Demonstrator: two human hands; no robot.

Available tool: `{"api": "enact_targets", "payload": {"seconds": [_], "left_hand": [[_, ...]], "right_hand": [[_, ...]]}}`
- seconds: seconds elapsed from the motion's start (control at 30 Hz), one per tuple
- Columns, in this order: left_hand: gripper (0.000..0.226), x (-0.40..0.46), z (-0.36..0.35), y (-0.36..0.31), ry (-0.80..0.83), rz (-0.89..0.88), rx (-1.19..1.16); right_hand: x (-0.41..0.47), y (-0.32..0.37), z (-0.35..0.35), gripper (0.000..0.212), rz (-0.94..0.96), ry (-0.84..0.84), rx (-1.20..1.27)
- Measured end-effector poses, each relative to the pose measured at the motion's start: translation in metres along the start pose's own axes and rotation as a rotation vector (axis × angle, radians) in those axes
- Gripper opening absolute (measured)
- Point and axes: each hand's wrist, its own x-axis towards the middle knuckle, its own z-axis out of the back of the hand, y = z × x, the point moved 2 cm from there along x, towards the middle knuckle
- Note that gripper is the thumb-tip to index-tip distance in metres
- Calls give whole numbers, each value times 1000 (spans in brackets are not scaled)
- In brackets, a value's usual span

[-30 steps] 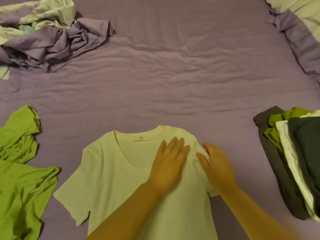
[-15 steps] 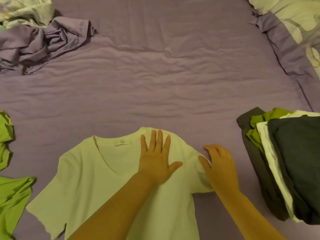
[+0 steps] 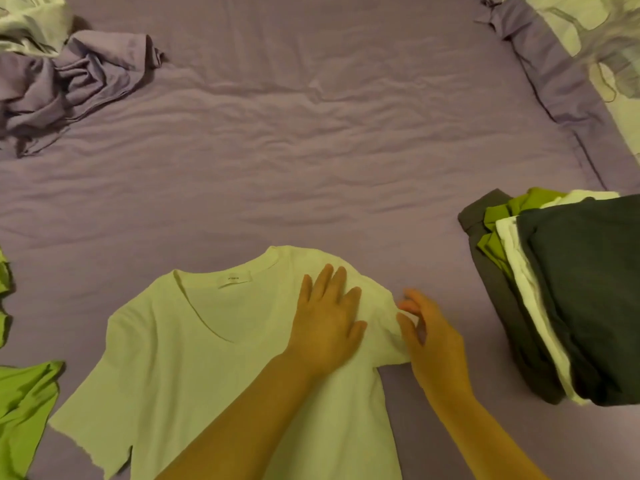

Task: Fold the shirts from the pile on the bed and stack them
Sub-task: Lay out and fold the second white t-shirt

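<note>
**Sleeve about to be folded on the white shirt**

On the purple bedsheet, the white shirt lies face up and spread flat, its collar pointing away from the person. Compared with a second ago, the left hand has slid from the chest up onto the shirt's right shoulder, where it now rests flat with fingers straight, pinning the fabric. The right hand has shifted from lying on the sleeve to its outer edge, thumb and fingers curled and seemingly pinching the hem, though the grasp is partly hidden. That suggests smoothing is finished and the first fold, bringing this sleeve inward across the shirt, is starting.

Right of the shirt, well apart, sits the stack of folded shirts, dark on top. Left of the shirt, green garments wait unfolded. Far beyond the shirt's left sleeve lies a crumpled purple cloth, and beyond the stack a pillow shows at the corner
</note>
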Motion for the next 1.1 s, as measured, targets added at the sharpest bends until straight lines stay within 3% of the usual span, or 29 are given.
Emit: {"api": "enact_targets", "payload": {"seconds": [0.1, 0.23, 0.37, 0.43, 0.5, 0.6, 0.67, 0.8, 0.9, 1.0, 1.1], "left_hand": [[43, 2, 10, -11, -80, -41, -176], [41, 12, 10, -21, 20, -177, -35], [17, 11, 22, -20, -101, -136, 20], [12, 11, 24, -12, -154, -166, 33], [17, 17, 26, -3, -75, -191, 12], [46, 36, 37, 5, 69, -155, -97], [55, 53, 45, 7, 156, -143, -38], [35, 75, 53, 10, 315, -170, 171], [18, 81, 56, 10, 321, -136, 57], [11, 84, 60, 12, 302, -71, -57], [19, 87, 61, 13, 294, -66, 20]], "right_hand": [[-21, -8, -13, 33, -2, 159, 20], [-29, -19, -8, 35, -23, 18, 60], [-23, -28, -8, 57, -50, 79, -130], [-20, -24, -9, 36, 7, 49, -153], [-16, -18, -7, 15, 52, -38, -42], [-9, -12, -1, 12, 0, -64, 223], [-4, -10, 1, 10, -45, -73, 307], [3, -13, 0, 11, -67, -145, 267], [7, -17, -1, 27, -104, -106, 316], [10, -23, -2, 20, -123, -36, 179], [11, -27, 0, 21, -78, -126, 127]]}}
